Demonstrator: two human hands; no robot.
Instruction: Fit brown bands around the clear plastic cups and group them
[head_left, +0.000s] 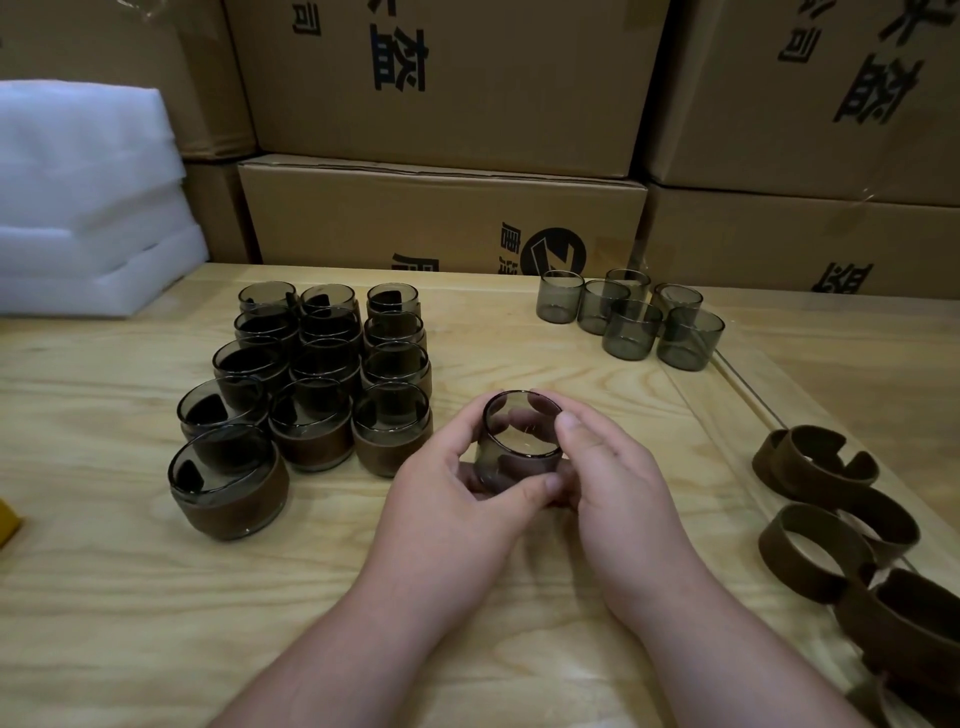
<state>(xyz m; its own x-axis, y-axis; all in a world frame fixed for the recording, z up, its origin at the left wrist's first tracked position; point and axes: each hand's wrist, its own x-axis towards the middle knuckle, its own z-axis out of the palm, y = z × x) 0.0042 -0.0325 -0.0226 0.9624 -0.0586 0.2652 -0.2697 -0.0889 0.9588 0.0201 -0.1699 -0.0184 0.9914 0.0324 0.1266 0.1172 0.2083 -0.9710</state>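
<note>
So that a band can be seated round it, the cup (521, 441) is gripped by curled fingers of the left hand (457, 483) and right hand (613, 473).

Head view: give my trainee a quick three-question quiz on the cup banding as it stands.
1. True or false: the cup in hand is gripped by both the left hand and the right hand.
2. How many unbanded cups wait at the table's far right?
3. The loose brown bands lie: A) left of the banded cups; B) at the right table edge; C) on the white foam.

Key: 1 true; 2 six; 3 B.
</note>
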